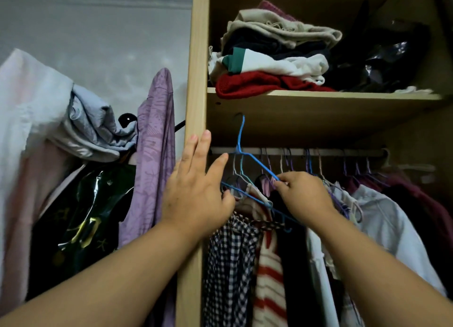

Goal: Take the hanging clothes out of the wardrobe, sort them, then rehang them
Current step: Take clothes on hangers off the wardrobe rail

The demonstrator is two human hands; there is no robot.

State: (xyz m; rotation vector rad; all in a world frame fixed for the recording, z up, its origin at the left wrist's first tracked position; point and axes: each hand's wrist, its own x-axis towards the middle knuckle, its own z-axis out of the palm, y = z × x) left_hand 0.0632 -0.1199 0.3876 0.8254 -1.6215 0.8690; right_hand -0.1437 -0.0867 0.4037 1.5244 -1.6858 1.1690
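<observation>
One blue hanger [259, 166] in right hand [305, 196], hook [241, 130] between rail [318, 152] and shelf [343, 96].

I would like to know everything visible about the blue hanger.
The blue hanger is thin, seemingly coated wire: long hook, sloping shoulders, notched lower bar. It is tilted, its hook above the rail. The right hand pinches one shoulder; the thumb of the left hand lies at its left end.
</observation>
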